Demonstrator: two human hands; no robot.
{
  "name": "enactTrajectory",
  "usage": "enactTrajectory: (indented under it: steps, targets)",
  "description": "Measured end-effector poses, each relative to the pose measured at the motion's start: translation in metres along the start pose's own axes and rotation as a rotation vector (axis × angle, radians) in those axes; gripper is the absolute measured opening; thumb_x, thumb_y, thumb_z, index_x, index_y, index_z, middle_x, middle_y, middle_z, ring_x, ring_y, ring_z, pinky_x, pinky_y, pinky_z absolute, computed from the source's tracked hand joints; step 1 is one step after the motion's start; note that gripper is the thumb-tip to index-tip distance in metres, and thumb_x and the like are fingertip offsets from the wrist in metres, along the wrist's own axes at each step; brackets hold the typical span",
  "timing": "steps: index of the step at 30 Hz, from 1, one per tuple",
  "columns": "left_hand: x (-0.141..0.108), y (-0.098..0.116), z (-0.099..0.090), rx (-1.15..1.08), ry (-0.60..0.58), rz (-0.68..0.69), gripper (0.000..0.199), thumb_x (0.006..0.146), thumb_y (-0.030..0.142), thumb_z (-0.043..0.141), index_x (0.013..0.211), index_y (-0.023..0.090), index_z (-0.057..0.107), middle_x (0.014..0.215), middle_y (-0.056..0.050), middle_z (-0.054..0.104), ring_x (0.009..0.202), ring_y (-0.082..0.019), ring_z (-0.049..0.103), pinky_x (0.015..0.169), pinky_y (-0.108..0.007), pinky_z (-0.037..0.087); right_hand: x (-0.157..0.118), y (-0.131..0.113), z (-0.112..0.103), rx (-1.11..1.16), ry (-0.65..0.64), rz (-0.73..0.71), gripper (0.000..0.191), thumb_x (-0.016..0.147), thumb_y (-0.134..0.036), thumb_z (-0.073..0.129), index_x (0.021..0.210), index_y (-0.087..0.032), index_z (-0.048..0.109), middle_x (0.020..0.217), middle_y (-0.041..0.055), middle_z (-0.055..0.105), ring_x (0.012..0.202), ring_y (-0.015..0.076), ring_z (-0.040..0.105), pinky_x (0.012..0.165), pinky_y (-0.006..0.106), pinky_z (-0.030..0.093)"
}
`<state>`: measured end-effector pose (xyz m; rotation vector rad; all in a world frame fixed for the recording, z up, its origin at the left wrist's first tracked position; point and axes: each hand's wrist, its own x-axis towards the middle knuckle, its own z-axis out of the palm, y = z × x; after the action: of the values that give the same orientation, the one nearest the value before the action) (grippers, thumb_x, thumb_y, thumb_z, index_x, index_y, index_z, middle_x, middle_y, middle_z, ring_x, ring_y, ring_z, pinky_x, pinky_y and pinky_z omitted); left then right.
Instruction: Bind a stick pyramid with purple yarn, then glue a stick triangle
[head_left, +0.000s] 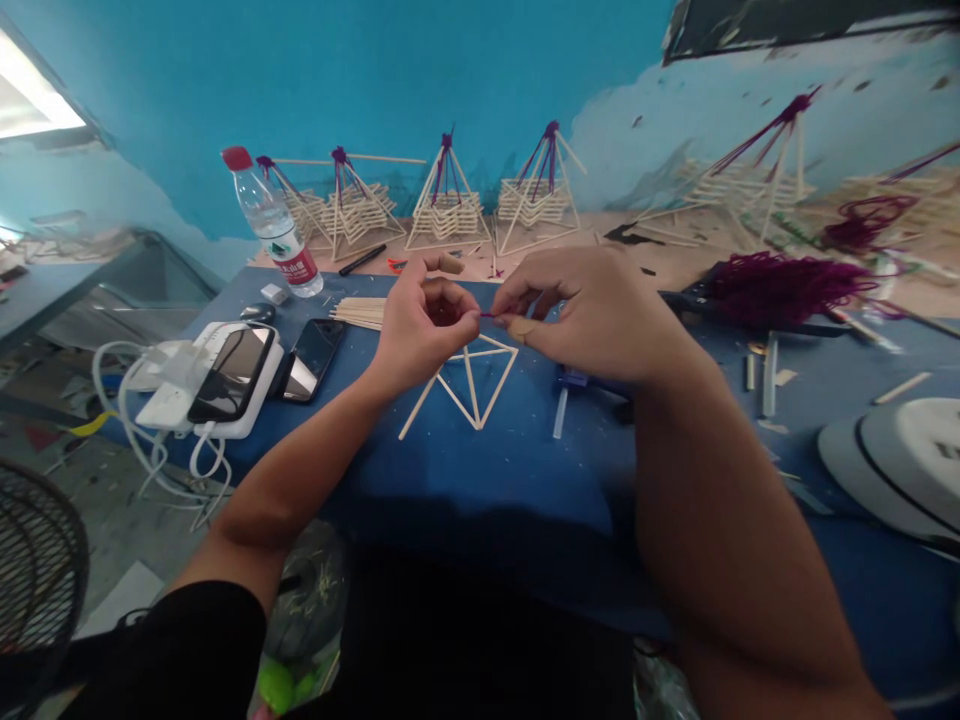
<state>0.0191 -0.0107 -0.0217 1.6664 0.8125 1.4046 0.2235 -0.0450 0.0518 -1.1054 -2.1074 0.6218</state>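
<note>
A short bit of purple yarn (486,315) stretches between my two hands. My left hand (417,330) pinches one end with thumb and fingertip, its other fingers curled. At the other end, my right hand (589,310) has its thumb and fingertips pressed together on the yarn. Tan tape wraps a finger on the left hand and the right thumb. Just below both hands, a frame of thin wooden sticks (471,388) lies on the blue table (450,470); its far side is partly hidden by the hands. A bundle of loose sticks (358,312) lies behind my left wrist.
Several stick structures with purple yarn tops (447,205) line the wall. A water bottle (289,250), a phone (313,358) and a white power bank with cables (240,380) stand left. Purple yarn (787,288), a glue gun (576,378) and a white round device (900,465) are right.
</note>
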Motion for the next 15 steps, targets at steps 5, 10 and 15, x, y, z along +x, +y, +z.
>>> enactTrajectory:
  steps: [5, 10, 15]
  targets:
    - [-0.0004, 0.0006, 0.0005, -0.016, -0.044, -0.019, 0.065, 0.073, 0.031, 0.097, 0.121, 0.024, 0.054, 0.084, 0.005, 0.075, 0.069, -0.011, 0.071, 0.066, -0.024, 0.053, -0.0012, -0.0004, 0.0003, 0.027, 0.011, 0.028, 0.010, 0.082, -0.030, 0.084, 0.076, -0.029, 0.075, 0.087, 0.0074, 0.073, 0.085, 0.0269, 0.064, 0.073, 0.041, 0.048]
    - [-0.0012, -0.0040, 0.0010, -0.004, -0.055, 0.036, 0.066, 0.076, 0.036, 0.098, 0.124, 0.025, 0.053, 0.079, 0.007, 0.073, 0.067, -0.010, 0.070, 0.066, -0.025, 0.053, -0.0015, 0.0017, 0.0002, -0.007, -0.035, 0.023, 0.012, 0.084, -0.021, 0.079, 0.074, -0.027, 0.075, 0.077, 0.0044, 0.071, 0.074, 0.0222, 0.061, 0.070, 0.039, 0.042]
    - [-0.0056, -0.0044, 0.0069, 0.018, -0.091, 0.072, 0.054, 0.081, 0.030, 0.091, 0.116, 0.026, 0.050, 0.079, 0.009, 0.069, 0.067, -0.009, 0.068, 0.067, -0.025, 0.051, 0.0008, 0.0042, -0.0037, -0.010, -0.147, 0.025, 0.014, 0.082, -0.016, 0.077, 0.072, -0.027, 0.075, 0.073, 0.0020, 0.071, 0.070, 0.0199, 0.059, 0.067, 0.037, 0.038]
